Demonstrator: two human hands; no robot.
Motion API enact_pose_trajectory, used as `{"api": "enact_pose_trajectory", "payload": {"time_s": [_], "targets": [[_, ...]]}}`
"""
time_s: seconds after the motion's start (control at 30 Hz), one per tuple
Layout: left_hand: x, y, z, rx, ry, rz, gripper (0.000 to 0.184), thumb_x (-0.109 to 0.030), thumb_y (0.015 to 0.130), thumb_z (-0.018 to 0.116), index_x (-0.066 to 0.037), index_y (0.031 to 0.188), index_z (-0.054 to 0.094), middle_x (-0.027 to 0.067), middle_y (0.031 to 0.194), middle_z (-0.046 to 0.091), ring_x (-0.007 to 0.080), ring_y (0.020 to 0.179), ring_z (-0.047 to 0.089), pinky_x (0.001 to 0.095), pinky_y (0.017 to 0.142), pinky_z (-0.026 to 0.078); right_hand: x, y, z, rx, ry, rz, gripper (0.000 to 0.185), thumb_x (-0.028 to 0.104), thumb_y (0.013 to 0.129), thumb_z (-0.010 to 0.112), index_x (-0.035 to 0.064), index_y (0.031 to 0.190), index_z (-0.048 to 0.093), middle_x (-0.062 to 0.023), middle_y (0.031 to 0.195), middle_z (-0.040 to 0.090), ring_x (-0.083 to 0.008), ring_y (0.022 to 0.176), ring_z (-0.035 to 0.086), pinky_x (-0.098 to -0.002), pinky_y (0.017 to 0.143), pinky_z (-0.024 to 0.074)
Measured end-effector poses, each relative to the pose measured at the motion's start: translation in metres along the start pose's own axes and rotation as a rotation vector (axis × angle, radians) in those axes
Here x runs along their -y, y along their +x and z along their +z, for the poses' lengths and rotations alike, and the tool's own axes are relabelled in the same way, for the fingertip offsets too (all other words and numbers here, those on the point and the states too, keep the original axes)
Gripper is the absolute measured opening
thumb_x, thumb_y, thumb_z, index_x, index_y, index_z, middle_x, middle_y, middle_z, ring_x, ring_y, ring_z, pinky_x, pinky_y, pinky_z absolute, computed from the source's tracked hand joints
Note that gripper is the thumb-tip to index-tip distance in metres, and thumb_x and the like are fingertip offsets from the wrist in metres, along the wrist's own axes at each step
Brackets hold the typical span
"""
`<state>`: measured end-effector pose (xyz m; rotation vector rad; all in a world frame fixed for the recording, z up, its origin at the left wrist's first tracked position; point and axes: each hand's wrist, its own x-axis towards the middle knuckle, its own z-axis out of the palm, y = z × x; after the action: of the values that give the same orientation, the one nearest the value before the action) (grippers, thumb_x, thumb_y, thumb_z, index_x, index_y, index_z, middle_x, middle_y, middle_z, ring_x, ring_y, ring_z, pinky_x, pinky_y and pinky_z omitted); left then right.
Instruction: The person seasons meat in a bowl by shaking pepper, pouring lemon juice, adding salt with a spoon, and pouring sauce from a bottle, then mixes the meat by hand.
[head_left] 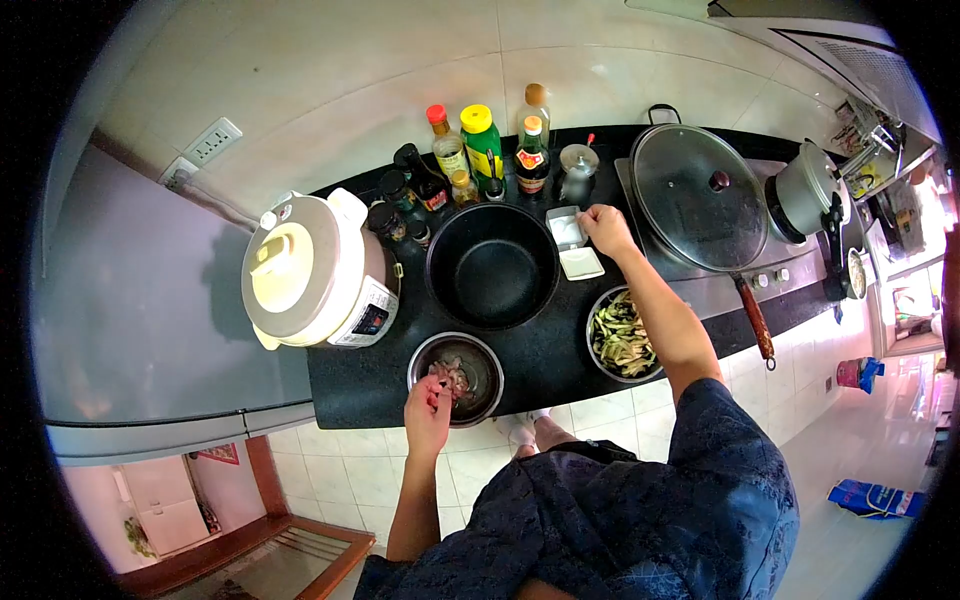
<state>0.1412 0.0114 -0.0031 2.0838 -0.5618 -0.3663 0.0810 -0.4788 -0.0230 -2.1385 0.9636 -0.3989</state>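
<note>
Left fingers (433, 385) touched meat (457, 374), its bowl (489, 378) presumably handy near the table's (350, 390) front edge; their grip, and right fingers' (592, 215), was unclear.

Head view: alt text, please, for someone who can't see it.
A person's left hand is over a metal bowl of pinkish pieces, likely raw meat, while the right hand is at an open white container. A black pot stands beside the container, with bottles behind and sliced vegetables nearer the person.
</note>
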Motion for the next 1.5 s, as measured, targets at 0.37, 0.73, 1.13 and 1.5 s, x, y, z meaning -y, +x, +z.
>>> {"api": "enact_pose_trajectory", "payload": {"time_s": [0.37, 0.73, 1.13, 1.5], "targets": [[-0.010, -0.002, -0.005, 0.008, 0.024, 0.045, 0.023, -0.012, 0.095, 0.065, 0.000, 0.114, 0.064, 0.0073, 0.084, 0.064, 0.0163, 0.068, 0.059, 0.0303, 0.062, 0.050, -0.001, -0.024, -0.040, -0.141, 0.190, 0.040, 0.038, 0.032, 0.096, 0.067, 0.0006, 0.075, 0.069, -0.0065, 0.065, 0.066, -0.0164, 0.059, 0.058, -0.0347, 0.060, 0.0464], [0.005, -0.024, -0.023, -0.009, 0.131, 0.103, 0.017, -0.012, 0.092, 0.067, -0.001, 0.104, 0.066, 0.0136, 0.085, 0.065, 0.0299, 0.072, 0.064, 0.0394, 0.065, 0.051, 0.124, -0.130, -0.062, 0.086, 0.501, -0.072, 0.033, 0.026, 0.102, 0.063, 0.0053, 0.076, 0.060, 0.0049, 0.065, 0.053, -0.0036, 0.057, 0.042, -0.0245, 0.052, 0.0325], [0.018, -0.072, -0.010, 0.089, 0.124, 0.063, 0.022, -0.020, 0.092, 0.065, -0.003, 0.106, 0.066, 0.0161, 0.098, 0.069, 0.0337, 0.088, 0.069, 0.0447, 0.076, 0.055, 0.176, -0.215, 0.068, 0.486, 0.371, -0.138, 0.029, 0.020, 0.101, 0.065, 0.0001, 0.080, 0.064, 0.0027, 0.066, 0.058, -0.0040, 0.063, 0.046, -0.0249, 0.056, 0.0385], [0.020, -0.072, -0.023, 0.109, 0.136, 0.096, 0.025, -0.022, 0.094, 0.065, -0.002, 0.108, 0.064, 0.0165, 0.099, 0.068, 0.0335, 0.092, 0.068, 0.0439, 0.078, 0.054, 0.174, -0.216, 0.073, 0.468, 0.279, -0.136, 0.031, 0.022, 0.101, 0.065, 0.0023, 0.078, 0.062, 0.0039, 0.066, 0.056, -0.0045, 0.062, 0.044, -0.0254, 0.057, 0.0386]]}}
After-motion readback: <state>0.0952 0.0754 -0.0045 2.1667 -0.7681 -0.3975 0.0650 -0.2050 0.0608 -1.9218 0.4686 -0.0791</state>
